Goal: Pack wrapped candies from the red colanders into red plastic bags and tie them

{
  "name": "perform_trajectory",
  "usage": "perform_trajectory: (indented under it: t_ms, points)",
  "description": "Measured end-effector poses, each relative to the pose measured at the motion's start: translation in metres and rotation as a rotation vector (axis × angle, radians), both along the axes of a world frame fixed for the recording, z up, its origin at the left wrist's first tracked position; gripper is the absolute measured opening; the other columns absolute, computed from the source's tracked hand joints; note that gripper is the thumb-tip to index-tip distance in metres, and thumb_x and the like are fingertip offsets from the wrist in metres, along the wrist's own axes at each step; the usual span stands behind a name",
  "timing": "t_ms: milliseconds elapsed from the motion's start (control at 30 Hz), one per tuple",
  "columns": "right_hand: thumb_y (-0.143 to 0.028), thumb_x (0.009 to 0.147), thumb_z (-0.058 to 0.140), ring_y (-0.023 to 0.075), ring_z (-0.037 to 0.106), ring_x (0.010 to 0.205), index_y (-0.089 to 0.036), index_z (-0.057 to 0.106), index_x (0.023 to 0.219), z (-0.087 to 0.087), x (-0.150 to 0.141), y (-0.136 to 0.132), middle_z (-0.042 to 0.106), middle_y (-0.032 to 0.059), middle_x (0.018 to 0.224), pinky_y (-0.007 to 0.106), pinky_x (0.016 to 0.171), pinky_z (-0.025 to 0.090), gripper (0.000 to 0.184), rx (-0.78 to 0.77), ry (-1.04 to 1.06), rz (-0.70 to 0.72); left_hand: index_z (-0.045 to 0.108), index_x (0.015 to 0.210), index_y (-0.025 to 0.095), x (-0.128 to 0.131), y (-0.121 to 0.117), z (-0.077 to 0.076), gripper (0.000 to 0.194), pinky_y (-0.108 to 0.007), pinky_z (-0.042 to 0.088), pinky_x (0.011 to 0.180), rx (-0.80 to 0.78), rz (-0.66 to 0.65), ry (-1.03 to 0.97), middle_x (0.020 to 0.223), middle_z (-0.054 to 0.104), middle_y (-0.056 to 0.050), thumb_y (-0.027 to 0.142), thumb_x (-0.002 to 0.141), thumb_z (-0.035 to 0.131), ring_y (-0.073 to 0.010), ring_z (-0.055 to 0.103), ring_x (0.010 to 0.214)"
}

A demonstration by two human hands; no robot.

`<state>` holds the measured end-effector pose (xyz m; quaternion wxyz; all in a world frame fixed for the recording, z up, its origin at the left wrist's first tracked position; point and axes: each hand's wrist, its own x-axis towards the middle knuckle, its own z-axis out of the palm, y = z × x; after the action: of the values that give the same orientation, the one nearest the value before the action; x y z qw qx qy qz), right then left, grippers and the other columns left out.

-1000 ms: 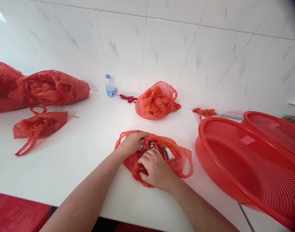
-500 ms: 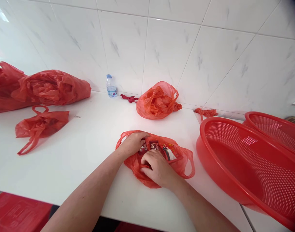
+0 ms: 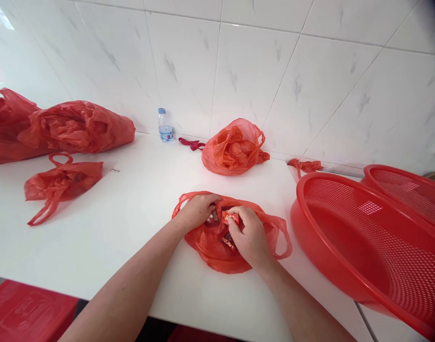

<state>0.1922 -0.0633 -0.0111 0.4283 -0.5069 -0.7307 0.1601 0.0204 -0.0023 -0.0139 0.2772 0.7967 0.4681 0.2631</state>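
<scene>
An opened red plastic bag (image 3: 217, 261) lies on the white table in front of me, with small wrapped packets inside. My left hand (image 3: 199, 209) is at its far left rim, fingers curled closed on the thin plastic. Just below those fingertips is a dark red packet (image 3: 213, 217). Between the thumb and fingers of my right hand (image 3: 251, 235) is a small shiny red packet (image 3: 229, 217), held over the bag's opening. Another brown and red packet (image 3: 228, 240) rests in the bag under my right hand. The rest of the contents is partly hidden by my hands.
Two red perforated plastic baskets (image 3: 324, 251) stand on the right. A crumpled red bag (image 3: 233, 152) sits by the tiled wall, near a water bottle (image 3: 165, 128). Large red bags (image 3: 82, 126) and a small red bag (image 3: 66, 183) are on the left.
My right hand has come up out of the bag and moved slightly right, now with a small red packet in its fingers. My left hand has stayed at the rim.
</scene>
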Motion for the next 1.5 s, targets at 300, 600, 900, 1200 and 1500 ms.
perform_trajectory:
  t_ms: [300,600,900,1200,1500]
  points:
    - [-0.024,0.086,0.049,0.0181,0.059,0.078,-0.022,0.060,0.083,0.001,0.002,0.000,0.065,0.0030,0.081,0.032,0.073,0.048,0.012,-0.017,-0.008,-0.023,0.063,0.096,0.023,0.000,0.000,0.002,0.035,-0.025,0.049,0.065,0.025,0.018,0.046,0.088,0.069,-0.001,0.008,0.077,0.038,-0.0163,0.064,0.077]
    - [-0.024,0.087,0.046,0.0158,0.058,0.075,-0.022,0.059,0.078,0.001,0.011,0.007,0.065,0.0004,0.078,0.028,0.070,0.045,0.016,-0.025,0.007,-0.127,0.064,0.093,0.024,0.000,0.000,0.002,0.035,-0.026,0.048,0.070,0.079,0.013,0.058,0.091,0.068,0.001,0.005,0.076,0.039,-0.0168,0.062,0.083]
    - [-0.030,0.087,0.047,0.0150,0.059,0.070,-0.021,0.061,0.083,-0.001,0.020,0.014,0.066,0.0004,0.079,0.026,0.065,0.045,0.017,-0.074,0.060,-0.243,0.063,0.098,0.025,-0.002,0.003,-0.002,0.037,-0.026,0.047,0.073,0.087,-0.009,0.065,0.095,0.068,0.002,0.005,0.076,0.039,-0.0163,0.062,0.087]
    - [-0.026,0.086,0.041,0.0200,0.062,0.093,-0.023,0.064,0.097,0.008,0.032,0.022,0.069,0.0040,0.102,0.032,0.080,0.048,0.026,-0.083,0.061,-0.313,0.060,0.114,0.026,0.007,-0.009,0.009,0.032,-0.031,0.047,0.085,0.124,-0.054,0.029,0.111,0.066,-0.001,0.029,0.083,0.056,-0.0203,0.060,0.099]
    - [-0.031,0.078,0.057,0.0218,0.059,0.097,-0.023,0.063,0.100,0.005,0.043,0.026,0.064,0.0040,0.103,0.036,0.082,0.047,0.024,-0.104,-0.318,-0.203,0.060,0.111,0.032,0.015,-0.019,0.012,0.048,-0.026,0.044,0.059,-0.085,-0.176,0.090,0.098,0.067,0.005,0.026,0.065,0.073,-0.0188,0.062,0.083]
